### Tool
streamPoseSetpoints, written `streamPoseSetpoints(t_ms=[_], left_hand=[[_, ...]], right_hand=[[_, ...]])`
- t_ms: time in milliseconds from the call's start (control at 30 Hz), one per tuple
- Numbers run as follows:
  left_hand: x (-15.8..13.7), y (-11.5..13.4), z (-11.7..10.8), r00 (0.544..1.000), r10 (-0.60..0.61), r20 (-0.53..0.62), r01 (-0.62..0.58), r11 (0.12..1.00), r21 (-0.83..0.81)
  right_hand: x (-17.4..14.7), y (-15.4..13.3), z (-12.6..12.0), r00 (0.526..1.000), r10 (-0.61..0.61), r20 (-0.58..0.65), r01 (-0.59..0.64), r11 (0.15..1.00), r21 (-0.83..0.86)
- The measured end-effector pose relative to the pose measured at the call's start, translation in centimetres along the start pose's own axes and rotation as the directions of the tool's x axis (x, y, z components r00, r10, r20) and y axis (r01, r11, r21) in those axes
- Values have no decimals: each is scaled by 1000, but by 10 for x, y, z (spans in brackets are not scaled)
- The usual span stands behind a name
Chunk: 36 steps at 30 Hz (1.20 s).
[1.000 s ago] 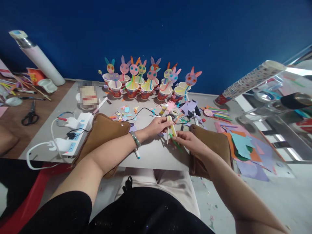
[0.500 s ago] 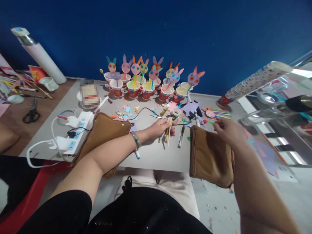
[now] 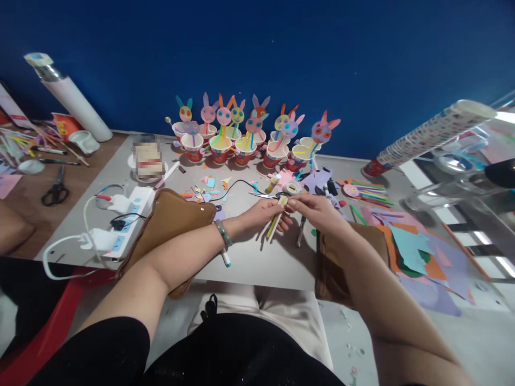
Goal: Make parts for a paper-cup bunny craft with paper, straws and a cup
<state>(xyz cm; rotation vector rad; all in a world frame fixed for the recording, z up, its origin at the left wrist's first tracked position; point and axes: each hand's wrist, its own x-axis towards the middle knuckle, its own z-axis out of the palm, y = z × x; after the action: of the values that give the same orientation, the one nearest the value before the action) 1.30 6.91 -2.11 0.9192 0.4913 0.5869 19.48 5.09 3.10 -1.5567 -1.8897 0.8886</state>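
In mid-frame I see the left hand (image 3: pixel 264 213) holding thin, white-and-yellow, paper-looking strips (image 3: pixel 273 224), the right hand (image 3: pixel 316 213) narrow at their tops, grip unclear, maybe straightening them, which calls for gentle fingers next.

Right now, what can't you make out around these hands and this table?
All in the head view:
Number of pale strips: overlapping, partly covered by the left hand.
Whether the right hand is pinching them: too small to tell.
Right-side brown cushion: partly hidden by the right forearm.
Dark-topped clear container: cut off by the right edge.
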Motion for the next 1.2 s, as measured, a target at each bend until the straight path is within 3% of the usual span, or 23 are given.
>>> streamPoseSetpoints(t_ms=[167,367,600,767,1000,1200], left_hand=[[6,8,-3,997,-72,27,74,990,-116],[8,7,-6,988,-145,46,150,980,-133],[5,-2,-6,977,-175,119,189,974,-121],[3,-4,-6,972,-214,93,221,972,-73],[2,-6,-6,974,-225,1,225,974,21],[4,-8,-7,967,-253,-17,250,938,242]], right_hand=[[19,-6,22,999,25,-48,-11,966,259],[20,8,32,984,8,-177,66,911,408],[17,18,34,980,-78,-186,145,913,381],[12,22,37,972,-89,-216,173,895,410],[11,21,37,952,-152,-266,217,947,237],[10,24,41,957,-208,-204,228,970,80]])
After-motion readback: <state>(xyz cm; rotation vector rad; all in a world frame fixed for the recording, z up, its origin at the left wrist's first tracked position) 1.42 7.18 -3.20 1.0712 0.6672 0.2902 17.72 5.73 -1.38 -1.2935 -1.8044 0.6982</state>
